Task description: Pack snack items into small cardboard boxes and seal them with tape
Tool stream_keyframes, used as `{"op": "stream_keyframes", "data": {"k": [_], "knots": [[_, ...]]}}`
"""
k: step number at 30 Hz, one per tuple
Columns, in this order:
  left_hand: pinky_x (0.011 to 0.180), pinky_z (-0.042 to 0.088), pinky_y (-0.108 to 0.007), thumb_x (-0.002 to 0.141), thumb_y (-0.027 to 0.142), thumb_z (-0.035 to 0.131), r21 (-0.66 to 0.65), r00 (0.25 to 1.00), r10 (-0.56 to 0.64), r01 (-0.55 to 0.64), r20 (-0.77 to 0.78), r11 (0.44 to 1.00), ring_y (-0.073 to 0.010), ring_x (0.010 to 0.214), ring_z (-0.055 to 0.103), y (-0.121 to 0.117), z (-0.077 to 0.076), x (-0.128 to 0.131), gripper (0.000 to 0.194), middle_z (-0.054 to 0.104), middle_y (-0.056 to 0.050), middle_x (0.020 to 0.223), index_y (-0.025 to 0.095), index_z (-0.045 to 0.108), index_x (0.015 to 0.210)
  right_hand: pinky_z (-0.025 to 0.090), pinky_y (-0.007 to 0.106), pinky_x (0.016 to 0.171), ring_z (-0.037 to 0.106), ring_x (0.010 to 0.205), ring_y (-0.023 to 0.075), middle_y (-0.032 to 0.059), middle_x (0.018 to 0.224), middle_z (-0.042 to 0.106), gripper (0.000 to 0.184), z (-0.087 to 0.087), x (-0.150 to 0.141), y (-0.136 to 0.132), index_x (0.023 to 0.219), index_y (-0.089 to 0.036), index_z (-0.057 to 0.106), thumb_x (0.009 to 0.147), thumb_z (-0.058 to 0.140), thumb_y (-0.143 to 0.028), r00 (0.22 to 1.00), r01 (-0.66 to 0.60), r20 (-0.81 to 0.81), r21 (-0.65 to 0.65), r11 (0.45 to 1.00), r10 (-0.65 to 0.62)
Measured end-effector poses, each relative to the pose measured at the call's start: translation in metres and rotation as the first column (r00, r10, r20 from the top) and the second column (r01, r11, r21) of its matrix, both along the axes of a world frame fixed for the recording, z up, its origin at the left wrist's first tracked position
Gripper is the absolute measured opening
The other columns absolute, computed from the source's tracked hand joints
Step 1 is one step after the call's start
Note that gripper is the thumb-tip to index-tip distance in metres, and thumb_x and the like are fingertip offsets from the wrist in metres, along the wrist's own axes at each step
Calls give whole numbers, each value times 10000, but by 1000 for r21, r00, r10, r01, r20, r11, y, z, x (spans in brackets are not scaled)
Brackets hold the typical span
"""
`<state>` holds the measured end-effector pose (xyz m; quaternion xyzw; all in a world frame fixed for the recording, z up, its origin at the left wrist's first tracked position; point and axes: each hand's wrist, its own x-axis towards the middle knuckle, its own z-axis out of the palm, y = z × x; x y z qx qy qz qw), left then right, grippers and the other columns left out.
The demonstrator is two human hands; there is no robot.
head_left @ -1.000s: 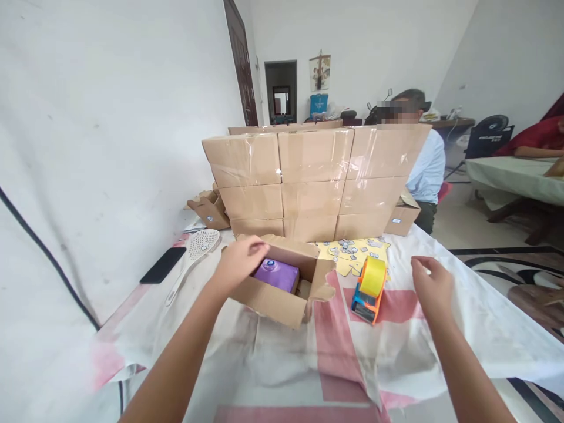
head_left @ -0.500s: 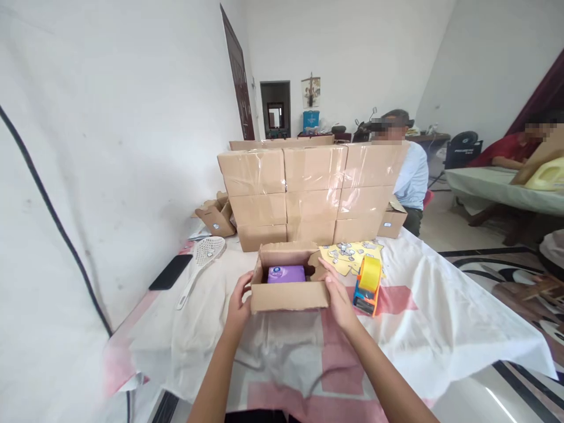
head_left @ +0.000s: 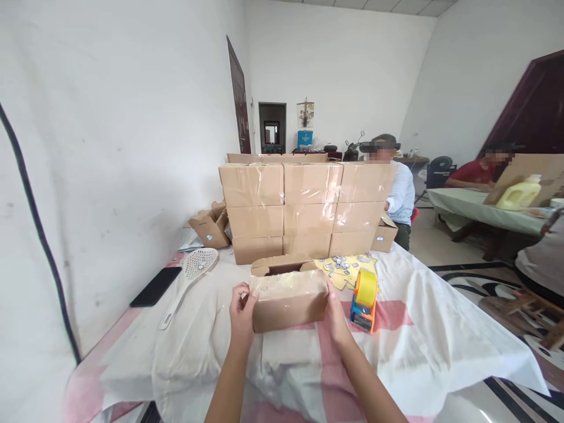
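A small cardboard box (head_left: pixel 288 299) is held between my two hands above the cloth-covered table (head_left: pixel 423 346), tipped so its taped bottom faces me and its open flaps point away. My left hand (head_left: pixel 241 310) grips the box's left end with fingers curled round it. My right hand (head_left: pixel 335 314) presses on the right end. The purple item inside is hidden now. An orange tape dispenser with a yellow roll (head_left: pixel 363 298) stands just right of the box.
A wall of taped cartons (head_left: pixel 308 208) stands at the far side of the table. A white slotted spoon (head_left: pixel 190 276) and a black phone (head_left: pixel 155 286) lie at the left. A yellow sticker sheet (head_left: pixel 341 267) lies behind the box. Two people sit beyond.
Both hands took the open box by its ends, lifted it and tipped it away from me, so the purple item inside no longer shows. The view has risen.
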<state>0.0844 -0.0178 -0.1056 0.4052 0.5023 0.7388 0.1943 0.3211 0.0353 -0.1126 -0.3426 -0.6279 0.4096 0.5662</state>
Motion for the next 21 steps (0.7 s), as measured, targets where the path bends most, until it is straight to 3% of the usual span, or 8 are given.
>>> {"op": "stream_keyframes", "data": {"k": [3, 8, 14, 21], "knots": [[808, 460, -302, 836, 428, 626, 2, 998, 9, -9, 59, 1000, -196, 880, 548, 5, 4, 7, 270, 532, -5, 925, 233, 443, 798, 116, 466, 1294, 138, 1575, 231, -12, 1688, 224, 677, -7, -1, -8, 1606, -331, 261, 1005, 391, -614, 1000, 24, 11, -58, 998, -23], [835, 476, -315, 807, 404, 619, 11, 994, 22, -23, 103, 1000, -220, 963, 584, 3, 4, 11, 239, 595, -17, 1048, 233, 453, 797, 95, 473, 1300, -2, 1581, 204, -82, 1702, 115, 717, -11, 0, -18, 1631, -381, 96, 1009, 372, -606, 999, -19, 24, -75, 997, 21], [840, 493, -336, 797, 413, 610, -5, 989, 51, -51, 142, 999, -232, 983, 593, 5, 1, 11, 224, 609, -22, 1044, 259, 551, 947, 101, 489, 1298, 6, 1581, 219, -85, 1704, 82, 766, -11, -2, -16, 1625, -397, 134, 972, 470, -616, 999, -38, -9, -142, 989, 37], [916, 518, -382, 780, 414, 595, -60, 982, 30, -19, 188, 998, -282, 1138, 601, 6, -3, 8, 360, 636, -53, 1190, 263, 592, 1106, 145, 492, 1293, 114, 1576, 246, -55, 1686, 211, 727, -13, -3, -15, 1601, -404, 240, 958, 520, -592, 1000, -21, -13, -111, 994, 20]]}}
